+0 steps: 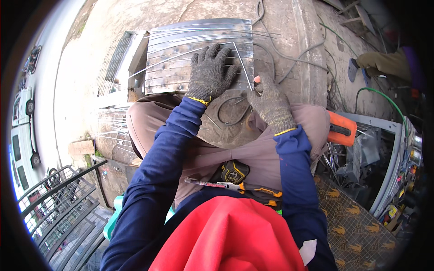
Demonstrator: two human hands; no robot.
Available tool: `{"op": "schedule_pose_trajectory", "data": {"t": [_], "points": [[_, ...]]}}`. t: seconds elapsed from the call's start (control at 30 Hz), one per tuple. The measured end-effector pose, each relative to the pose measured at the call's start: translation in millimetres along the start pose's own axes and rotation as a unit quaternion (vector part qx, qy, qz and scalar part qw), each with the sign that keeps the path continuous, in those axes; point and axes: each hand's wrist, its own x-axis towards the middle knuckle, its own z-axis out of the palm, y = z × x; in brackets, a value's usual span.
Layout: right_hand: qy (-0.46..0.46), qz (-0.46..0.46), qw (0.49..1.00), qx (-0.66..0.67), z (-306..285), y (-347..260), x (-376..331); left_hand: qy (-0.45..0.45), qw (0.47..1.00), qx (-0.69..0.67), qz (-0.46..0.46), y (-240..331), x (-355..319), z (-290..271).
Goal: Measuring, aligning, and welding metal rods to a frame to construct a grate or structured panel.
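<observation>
A stack of shiny metal sheets [199, 49] lies on the concrete floor [294, 54] in the upper middle of the frame, with thin metal rods [217, 32] strewn across it. The left hand [209, 74], in a dark knit glove, rests flat on the sheets with its fingers spread. The right hand [270, 103], gloved the same, sits just right of the sheets' lower corner, fingers curled; whether it pinches anything cannot be told. Below, a tape measure [234, 171] sits in the person's lap. An orange tool [342, 128] lies at the right, and a metal grille [63, 212] fills the lower left.
</observation>
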Motion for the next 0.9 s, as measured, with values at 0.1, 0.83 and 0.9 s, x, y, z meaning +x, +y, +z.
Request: {"op": "schedule_pose_trajectory", "data": {"t": [0.1,0.83,0.9], "points": [[-0.024,0.021,0.999,0.008,1.8,6.1,-4.5,-0.014,1.000,0.026,-0.002,-2.3,-1.7,0.8],[0.035,-0.090,0.995,-0.006,6.0,6.2,-4.5,-0.066,0.996,0.055,-0.028,0.7,3.4,4.5],[0.026,-0.079,0.997,-0.005,7.2,7.7,-3.9,-0.072,0.994,0.077,-0.022,2.7,3.5,5.1]]}}
